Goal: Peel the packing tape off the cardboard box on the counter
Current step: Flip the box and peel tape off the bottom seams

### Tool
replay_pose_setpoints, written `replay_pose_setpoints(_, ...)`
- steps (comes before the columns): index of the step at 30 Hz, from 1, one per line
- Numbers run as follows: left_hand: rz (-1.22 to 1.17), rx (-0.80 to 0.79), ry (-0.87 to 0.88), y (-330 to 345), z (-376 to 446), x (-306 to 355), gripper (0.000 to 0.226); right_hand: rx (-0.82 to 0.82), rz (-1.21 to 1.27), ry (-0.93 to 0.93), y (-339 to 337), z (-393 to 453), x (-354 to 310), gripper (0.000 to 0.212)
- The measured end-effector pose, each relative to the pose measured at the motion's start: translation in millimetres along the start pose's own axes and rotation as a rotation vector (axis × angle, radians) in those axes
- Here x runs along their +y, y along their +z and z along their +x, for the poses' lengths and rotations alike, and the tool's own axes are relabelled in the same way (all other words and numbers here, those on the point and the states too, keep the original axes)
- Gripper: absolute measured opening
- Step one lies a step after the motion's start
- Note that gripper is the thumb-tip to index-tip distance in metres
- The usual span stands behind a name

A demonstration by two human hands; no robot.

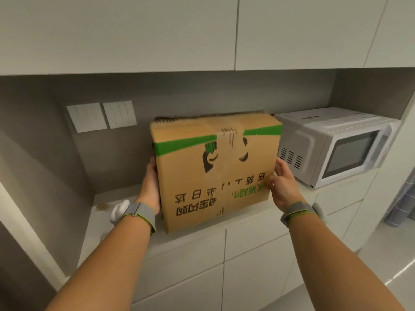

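Both forearms reach in from below, a grey band on each wrist; the left hand (151,187) lies flat along the left side of the cardboard box (215,171), fingers straight and hidden behind the edge; the right hand (283,185) presses the right edge, fingers loosely spread on the printed face, probably to steady or turn it; the box stands on the counter (247,223), print upside down; clear packing tape (229,144) runs down its middle seam, unpeeled; a white microwave (336,147) sits just beside it on the right; wall switches (101,116) behind.
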State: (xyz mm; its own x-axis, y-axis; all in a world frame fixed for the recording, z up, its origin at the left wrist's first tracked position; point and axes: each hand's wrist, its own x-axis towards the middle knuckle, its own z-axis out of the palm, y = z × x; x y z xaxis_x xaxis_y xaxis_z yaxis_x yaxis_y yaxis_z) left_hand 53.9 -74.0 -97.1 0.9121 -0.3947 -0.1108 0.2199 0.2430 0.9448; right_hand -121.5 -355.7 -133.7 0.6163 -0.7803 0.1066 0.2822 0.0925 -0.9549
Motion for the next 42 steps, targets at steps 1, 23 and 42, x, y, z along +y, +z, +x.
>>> replay_pose_setpoints(1,0.019,-0.009,-0.006,1.9,-0.6,-4.0,0.07,0.033,-0.055,0.007,2.2,0.8,6.0,0.069)
replay_pose_setpoints(23,1.716,0.055,0.676,73.9,-3.8,81.7,0.056,0.383,-0.531,-0.229,71.5,-25.0,29.2,0.056)
replay_pose_setpoints(42,1.761,0.118,0.723,78.4,-9.2,75.2,0.044,0.3,0.354,0.177,136.6,-100.7,68.3,0.017)
